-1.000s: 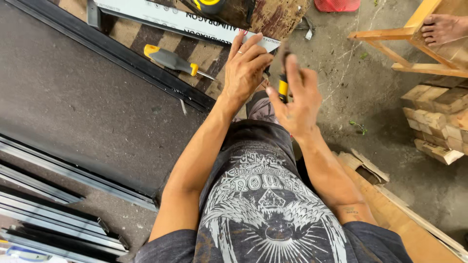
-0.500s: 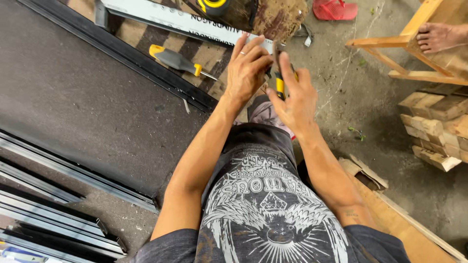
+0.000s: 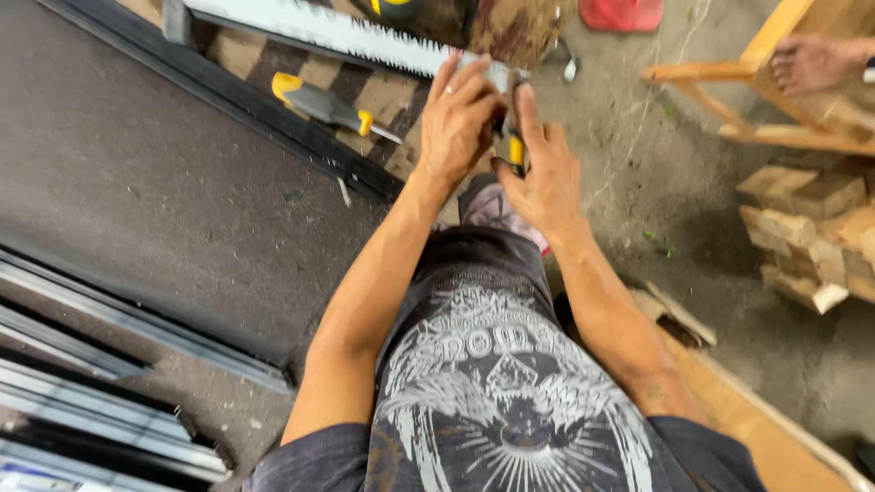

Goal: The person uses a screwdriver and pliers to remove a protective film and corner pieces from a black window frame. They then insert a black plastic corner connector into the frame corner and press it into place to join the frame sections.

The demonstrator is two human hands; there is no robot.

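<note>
Both hands have crept slightly closer together since a moment ago. Left of them lies a yellow-handled tool [image 3: 324, 105] on the floor, untouched. Left hand [image 3: 460, 123] presses flat, grip released, on the pale metal strip [image 3: 328, 32]; right hand [image 3: 542, 169] clenches a small yellow-and-black tool [image 3: 516, 150] just beside it. Judging by the closeness, a slip could nick the left fingers (the tool's tip is hidden).

Yellow-handled tool [image 3: 516, 150] — grey shirt [image 3: 510, 383] with white winged print — red sandal [image 3: 622, 14].
</note>
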